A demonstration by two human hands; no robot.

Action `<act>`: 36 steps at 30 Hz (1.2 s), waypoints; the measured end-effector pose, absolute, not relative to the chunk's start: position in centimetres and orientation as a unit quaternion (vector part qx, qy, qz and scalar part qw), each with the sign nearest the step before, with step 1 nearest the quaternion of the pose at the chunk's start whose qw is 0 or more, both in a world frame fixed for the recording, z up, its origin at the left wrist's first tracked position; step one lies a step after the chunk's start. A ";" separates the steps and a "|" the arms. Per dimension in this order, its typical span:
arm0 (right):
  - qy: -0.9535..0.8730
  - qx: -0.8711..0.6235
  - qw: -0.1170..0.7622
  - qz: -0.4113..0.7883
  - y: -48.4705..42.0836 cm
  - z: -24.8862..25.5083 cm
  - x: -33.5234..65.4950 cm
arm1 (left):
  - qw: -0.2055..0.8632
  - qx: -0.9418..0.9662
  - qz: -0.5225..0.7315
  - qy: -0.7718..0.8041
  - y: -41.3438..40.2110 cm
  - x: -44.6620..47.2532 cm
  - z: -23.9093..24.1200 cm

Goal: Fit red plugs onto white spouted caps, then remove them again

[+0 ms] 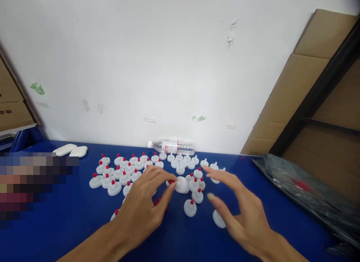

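Note:
My left hand has thumb and forefinger pinched on the red tip of a white nozzle cap, its round base turned toward the right. Open, with thumb and fingers spread apart, my right hand hovers over the table on the right. One white cap lies beside its thumb, partly covered. Many round white caps with red tips stand in a spread on the left and middle. Farther back sit several white caps with bare nozzles. Small red pieces show under my left hand.
A clear plastic bottle lies on its side against the wall. Two white oval objects rest at the back left of the blue table. Dark plastic sheeting and cardboard border the right side.

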State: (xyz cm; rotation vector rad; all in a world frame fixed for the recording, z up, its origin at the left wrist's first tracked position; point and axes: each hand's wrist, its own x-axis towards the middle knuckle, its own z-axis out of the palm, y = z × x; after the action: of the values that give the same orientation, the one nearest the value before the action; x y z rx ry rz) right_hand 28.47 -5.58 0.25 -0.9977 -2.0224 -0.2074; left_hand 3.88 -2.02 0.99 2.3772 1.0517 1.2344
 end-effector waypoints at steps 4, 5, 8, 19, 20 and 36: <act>-0.777 -0.447 0.432 -0.101 -4.5 0.2 29.7 | 0.028 0.853 0.352 0.385 -0.2 3.0 0.5; -0.776 -0.450 0.430 -0.106 -4.3 0.1 29.9 | 0.008 0.859 0.337 0.386 0.0 2.9 0.4; -0.779 -0.451 0.420 -0.117 -3.9 0.1 30.1 | -0.028 0.869 0.303 0.390 0.4 2.7 0.1; -0.769 -0.482 0.400 -0.128 -2.8 0.7 31.2 | -0.040 0.870 0.205 0.447 1.8 1.5 -0.4; -0.765 -0.489 0.400 -0.127 -2.7 0.6 31.4 | -0.044 0.868 0.193 0.456 2.0 1.3 -0.3; -0.684 -0.692 0.214 -0.085 -0.4 -0.2 34.6 | -0.064 0.879 0.190 0.432 2.4 0.1 0.8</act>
State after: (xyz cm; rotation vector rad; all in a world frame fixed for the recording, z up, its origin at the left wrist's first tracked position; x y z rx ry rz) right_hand 34.58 -0.45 -0.21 -1.9205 -1.8991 -0.2369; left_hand 0.12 2.42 0.77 2.8808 1.4162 0.6226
